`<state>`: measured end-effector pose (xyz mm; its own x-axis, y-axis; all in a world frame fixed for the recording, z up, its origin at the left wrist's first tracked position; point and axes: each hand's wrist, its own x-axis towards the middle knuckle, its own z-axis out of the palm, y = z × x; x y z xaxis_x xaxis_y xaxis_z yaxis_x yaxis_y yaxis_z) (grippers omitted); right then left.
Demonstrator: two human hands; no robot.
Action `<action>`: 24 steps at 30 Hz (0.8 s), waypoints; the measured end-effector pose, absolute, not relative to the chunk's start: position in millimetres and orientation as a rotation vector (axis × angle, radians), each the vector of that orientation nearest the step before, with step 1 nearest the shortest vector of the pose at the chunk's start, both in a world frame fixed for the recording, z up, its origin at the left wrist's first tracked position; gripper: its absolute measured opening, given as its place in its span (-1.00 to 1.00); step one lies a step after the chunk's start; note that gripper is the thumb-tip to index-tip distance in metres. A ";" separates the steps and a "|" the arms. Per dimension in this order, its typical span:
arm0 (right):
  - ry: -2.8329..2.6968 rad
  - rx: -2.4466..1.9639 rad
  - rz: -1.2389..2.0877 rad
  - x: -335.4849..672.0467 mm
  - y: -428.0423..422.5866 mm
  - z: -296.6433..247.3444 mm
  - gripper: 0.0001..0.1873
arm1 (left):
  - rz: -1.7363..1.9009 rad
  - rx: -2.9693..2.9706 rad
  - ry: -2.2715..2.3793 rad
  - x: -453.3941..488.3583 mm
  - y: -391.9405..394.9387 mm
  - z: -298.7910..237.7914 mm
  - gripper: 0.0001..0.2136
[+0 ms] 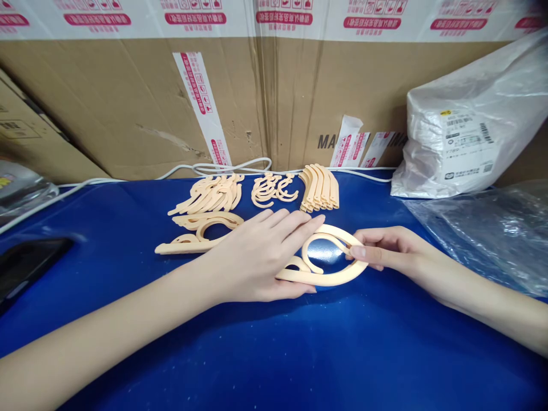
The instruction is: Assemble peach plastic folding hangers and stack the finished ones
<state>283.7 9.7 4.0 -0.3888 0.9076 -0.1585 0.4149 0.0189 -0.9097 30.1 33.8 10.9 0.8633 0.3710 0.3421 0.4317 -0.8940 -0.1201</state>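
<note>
A cream curved plastic loop piece (338,274) lies on the blue table cover (274,354) in the middle. My left hand (261,257) grips its left side, fingers laid over the top and thumb under the lower edge. My right hand (385,248) pinches the loop's right end between thumb and fingers. Behind my left hand lie two similar cream pieces (201,231). Further back sit three heaps of cream parts: long curved ones (214,194), small hooks (272,188) and a neat stack of arcs (320,187).
Large cardboard boxes (128,103) with red and white tape wall off the back. A white cable (128,177) runs along their foot. A white plastic bag (466,125) and clear plastic sheeting (483,228) fill the right side. A dark phone (25,262) lies at the left.
</note>
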 end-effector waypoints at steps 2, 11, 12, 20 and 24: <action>-1.826 -1.344 1.355 283.8 9.4 3.7 -0.58 | -0.472 -2.840 -0.611 30.4 33.9 10.9 -0.31; -1.824 -1.320 1.352 281.5 10.1 1.9 -0.57 | -0.438 -2.795 -0.577 29.4 34.9 10.5 -0.33; -1.826 -1.316 1.350 281.5 10.1 1.4 -0.57 | -0.426 -2.783 -0.578 29.5 34.7 10.1 -0.33; -1.831 -1.332 1.323 284.2 10.0 -1.9 -0.56 | -0.287 -2.709 -0.574 29.5 35.2 7.3 -0.37; -1.818 -1.314 1.329 283.1 10.5 -2.9 -0.57 | -0.285 -2.677 -0.544 29.1 35.2 6.8 -0.37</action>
<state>283.1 10.5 -2.9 -0.3883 0.9132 -0.1234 0.3947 0.0438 -0.9178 29.1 35.2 6.8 0.9039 0.3314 0.2705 0.4112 -0.8474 -0.3359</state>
